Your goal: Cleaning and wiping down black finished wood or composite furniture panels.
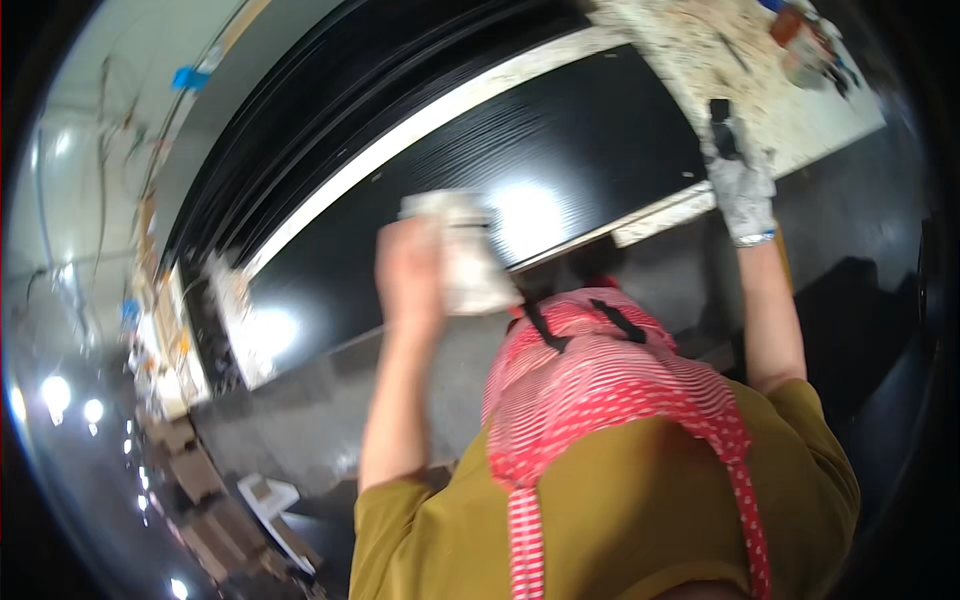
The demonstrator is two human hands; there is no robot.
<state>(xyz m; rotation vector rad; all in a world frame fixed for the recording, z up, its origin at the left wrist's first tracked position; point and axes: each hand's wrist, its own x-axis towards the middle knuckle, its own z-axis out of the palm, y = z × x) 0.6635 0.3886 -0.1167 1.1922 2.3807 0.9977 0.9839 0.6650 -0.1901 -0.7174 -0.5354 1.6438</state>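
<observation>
Workshop clutter curves round my view: lamps and cardboard boxes at the near left, a speckled worktop at the far right with small pots on it; what they hold is too blurred for me to tell. Across the middle lies a large glossy black panel, pale-edged, glaring under the lights.

My left hand is bare and closed around a crumpled whitish cloth, pressed on the near part of the panel. My right hand wears a grey work glove and rests on the panel's right end by the worktop; I cannot tell how far its fingers are curled. A red striped apron over a mustard shirt fills the near side.

To wipe well, I judge I should keep the cloth flat, stroke along the panel's grain, and brace with the gloved hand so the board stays put.
</observation>
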